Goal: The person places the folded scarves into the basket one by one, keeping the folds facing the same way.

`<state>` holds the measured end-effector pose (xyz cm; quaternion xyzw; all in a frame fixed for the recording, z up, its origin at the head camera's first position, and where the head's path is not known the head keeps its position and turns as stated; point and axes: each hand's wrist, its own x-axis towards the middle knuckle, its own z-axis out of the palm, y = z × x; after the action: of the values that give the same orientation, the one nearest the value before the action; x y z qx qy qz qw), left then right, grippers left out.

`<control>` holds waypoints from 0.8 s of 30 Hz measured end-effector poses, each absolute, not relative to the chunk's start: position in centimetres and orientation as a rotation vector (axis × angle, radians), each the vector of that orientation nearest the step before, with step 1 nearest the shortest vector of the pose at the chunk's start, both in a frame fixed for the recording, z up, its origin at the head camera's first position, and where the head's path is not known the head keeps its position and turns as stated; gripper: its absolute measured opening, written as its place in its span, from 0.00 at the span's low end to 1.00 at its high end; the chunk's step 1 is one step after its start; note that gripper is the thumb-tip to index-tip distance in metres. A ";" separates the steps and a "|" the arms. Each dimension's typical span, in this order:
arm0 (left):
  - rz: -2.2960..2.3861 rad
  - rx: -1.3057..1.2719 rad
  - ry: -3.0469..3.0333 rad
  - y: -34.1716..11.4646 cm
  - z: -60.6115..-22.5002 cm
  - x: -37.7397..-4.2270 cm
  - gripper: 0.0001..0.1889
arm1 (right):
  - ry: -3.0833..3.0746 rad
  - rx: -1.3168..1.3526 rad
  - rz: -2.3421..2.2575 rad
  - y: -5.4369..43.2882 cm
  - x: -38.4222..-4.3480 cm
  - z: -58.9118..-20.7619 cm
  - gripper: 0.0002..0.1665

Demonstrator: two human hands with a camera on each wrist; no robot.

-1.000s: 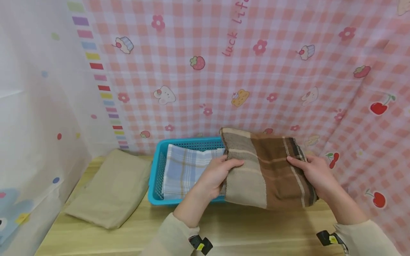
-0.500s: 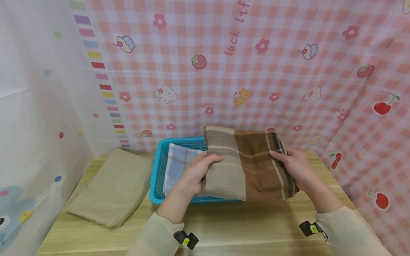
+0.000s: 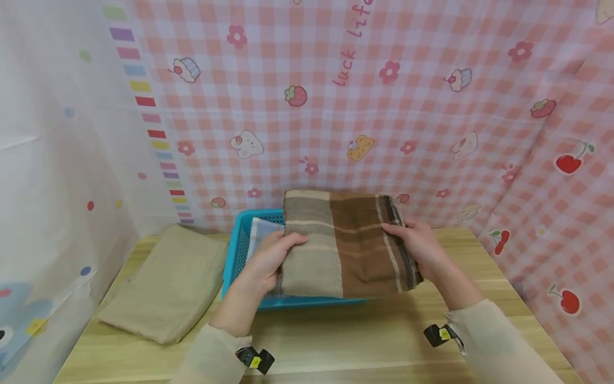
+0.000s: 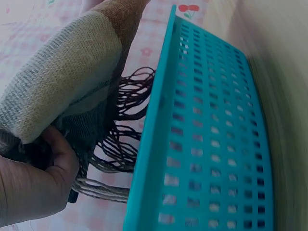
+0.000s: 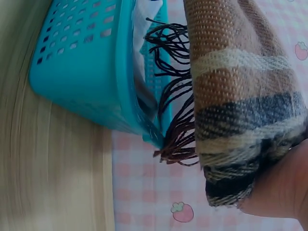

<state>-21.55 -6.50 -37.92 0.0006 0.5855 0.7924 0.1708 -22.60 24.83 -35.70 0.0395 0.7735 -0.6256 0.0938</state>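
Observation:
A folded brown, grey and black plaid scarf (image 3: 357, 245) is held over the blue plastic basket (image 3: 233, 261). My left hand (image 3: 268, 258) grips its left edge, thumb on top and fingers underneath. On the opposite edge my right hand (image 3: 424, 248) pinches it the same way. Dark fringe (image 4: 127, 144) hangs from the underside towards the basket rim in the left wrist view, and fringe (image 5: 175, 106) shows at the rim in the right wrist view too. Inside the basket lies a folded blue and white checked cloth (image 3: 261, 234), mostly hidden by the scarf.
Left of the basket, a folded khaki cloth (image 3: 168, 282) lies on the wooden table (image 3: 326, 341). A pink checked curtain (image 3: 326, 106) hangs right behind the basket, and a white sheet (image 3: 57, 160) hangs along the left side.
Both hands have carried the scarf leftwards, from the basket's right part to over most of it. More of the blue checked cloth is now covered. The khaki cloth stays put.

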 end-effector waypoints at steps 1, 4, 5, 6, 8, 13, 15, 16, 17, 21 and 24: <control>2.251 -0.013 1.672 -6.8 -38.0 -21.6 0.18 | 2.277 0.112 -1.871 24.7 -22.7 -35.8 0.28; 2.252 -0.041 1.693 -7.4 -38.3 -21.7 0.18 | 2.256 0.093 -1.890 24.2 -22.9 -36.1 0.28; 2.250 -0.050 1.700 -7.6 -38.4 -21.7 0.18 | 2.255 0.091 -1.891 24.0 -23.0 -36.2 0.29; 2.248 -0.060 1.713 -7.8 -38.5 -21.7 0.18 | 2.250 0.094 -1.895 23.8 -23.2 -36.3 0.29; 2.242 -0.080 1.745 -8.2 -38.7 -21.7 0.18 | 2.244 0.093 -1.897 23.5 -23.4 -36.4 0.29; 2.236 -0.129 1.778 -9.2 -39.2 -21.9 0.18 | 2.223 0.084 -1.906 22.6 -23.8 -36.9 0.27; 2.236 -0.141 1.776 -9.5 -39.4 -21.9 0.18 | 2.214 0.082 -1.912 22.3 -23.9 -37.2 0.27; 2.234 -0.148 1.778 -9.7 -39.5 -21.9 0.18 | 2.206 0.080 -1.916 22.1 -24.0 -37.3 0.27; 2.233 -0.154 1.782 -9.9 -39.6 -21.9 0.18 | 2.199 0.076 -1.917 21.9 -24.1 -37.4 0.27; 2.227 -0.173 1.799 -10.6 -40.0 -22.0 0.19 | 2.175 0.062 -1.924 21.3 -24.5 -37.9 0.27; 2.231 -0.193 1.808 -11.0 -40.3 -22.3 0.19 | 2.178 0.043 -1.925 21.0 -24.7 -38.2 0.26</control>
<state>-22.26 -10.96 -40.26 -0.0665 0.6228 0.7684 0.1311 -24.69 21.00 -38.24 0.0147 0.7442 -0.6575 0.1169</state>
